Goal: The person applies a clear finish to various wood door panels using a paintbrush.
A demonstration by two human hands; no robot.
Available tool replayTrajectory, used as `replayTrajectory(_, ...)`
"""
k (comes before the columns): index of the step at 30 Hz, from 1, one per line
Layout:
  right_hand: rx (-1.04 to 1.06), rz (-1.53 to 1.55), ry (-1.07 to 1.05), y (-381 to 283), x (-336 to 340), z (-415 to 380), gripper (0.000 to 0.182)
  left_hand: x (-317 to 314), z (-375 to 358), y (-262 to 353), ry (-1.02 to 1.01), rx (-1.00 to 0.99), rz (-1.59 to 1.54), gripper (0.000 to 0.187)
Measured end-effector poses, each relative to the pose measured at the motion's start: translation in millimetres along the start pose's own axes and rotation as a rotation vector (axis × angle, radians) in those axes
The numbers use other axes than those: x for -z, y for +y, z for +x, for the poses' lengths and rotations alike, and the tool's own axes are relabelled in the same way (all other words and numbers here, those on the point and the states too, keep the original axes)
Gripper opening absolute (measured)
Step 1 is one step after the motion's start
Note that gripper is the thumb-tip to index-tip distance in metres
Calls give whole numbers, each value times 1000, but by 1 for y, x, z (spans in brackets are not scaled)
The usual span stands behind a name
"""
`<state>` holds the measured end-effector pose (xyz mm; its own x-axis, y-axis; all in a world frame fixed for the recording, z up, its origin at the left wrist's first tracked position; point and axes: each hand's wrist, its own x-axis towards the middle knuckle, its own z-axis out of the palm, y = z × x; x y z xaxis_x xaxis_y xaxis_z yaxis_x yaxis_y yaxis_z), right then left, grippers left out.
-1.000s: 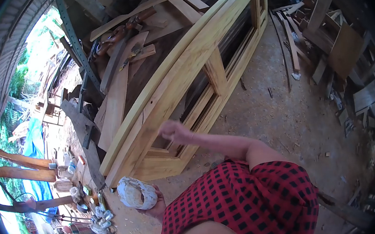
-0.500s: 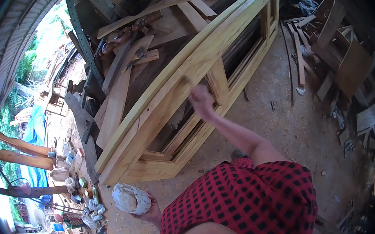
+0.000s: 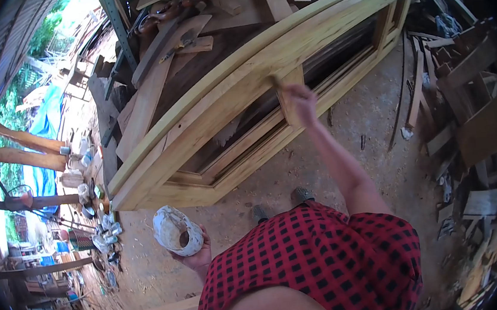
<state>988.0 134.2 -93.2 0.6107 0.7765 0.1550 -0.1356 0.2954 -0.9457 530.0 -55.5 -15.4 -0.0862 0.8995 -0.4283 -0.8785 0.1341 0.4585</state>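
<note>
My left hand (image 3: pixel 197 257) is wrapped round the side of a white, stained container (image 3: pixel 177 231), whose open mouth shows something brown inside. Farther up, my right hand (image 3: pixel 300 103) grips a small brush (image 3: pixel 275 82), its dark tip at the face of a long pale wooden frame (image 3: pixel 228 96). The frame lies diagonally before me, with a curved upper edge and rectangular openings. Through the openings, darker wood is visible.
Loose boards (image 3: pixel 150 95) and a carved brown piece (image 3: pixel 180 6) lie beyond the frame. Scrap wood (image 3: pixel 485 132) is piled at the right. Jars and bottles (image 3: pixel 103 234) stand at the left. Shavings dot the floor (image 3: pixel 373 143).
My right hand has moved right and up along the frame with the brush. The container in my left hand now tilts its mouth more into view. The whole view has shifted.
</note>
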Motion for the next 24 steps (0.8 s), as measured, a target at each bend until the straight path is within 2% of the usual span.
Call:
replayTrajectory(2,85,87,264,18,34,34,14,10,-7,-6,26,20,-8,84)
replayTrajectory(6,73,18,380,44,51,54,17,1,-22,-23,74,9,17,82)
replayTrajectory(8,84,-34,266,37,19,31,16,-8,-27,-31,87,-24,45,79)
replayTrajectory(10,-33,548,19,42,-15,-6,19,-13,-31,-38,58,-6,56,80)
replayTrajectory(11,142,-171,-53,35,-28,-26,20,-8,-31,-37,57,-4,60,80)
replayTrajectory(13,169,-338,-228,7,-48,-62,20,-4,-33,-39,35,28,69,84)
replayTrajectory(14,168,-336,-225,3,-49,-64,20,-6,-35,-41,34,28,74,84)
replayTrajectory(16,-41,-105,-560,0,-48,-65,16,-11,-39,-47,57,22,104,85)
replayTrajectory(17,135,-200,-512,5,-45,-54,14,-12,-41,-48,59,20,108,85)
replayTrajectory(19,-96,102,-368,15,-31,-24,11,-9,-43,-50,76,33,107,86)
replayTrajectory(21,-78,-75,-202,-22,3,17,12,-15,-50,-54,93,20,121,87)
replayTrajectory(22,-98,103,-128,-25,22,37,14,-16,-52,-55,109,12,137,87)
replayTrajectory(23,49,137,-73,-19,42,62,15,-13,-53,-55,113,9,134,87)
replayTrajectory(24,100,154,4,-26,59,79,14,-9,-54,-55,95,16,127,88)
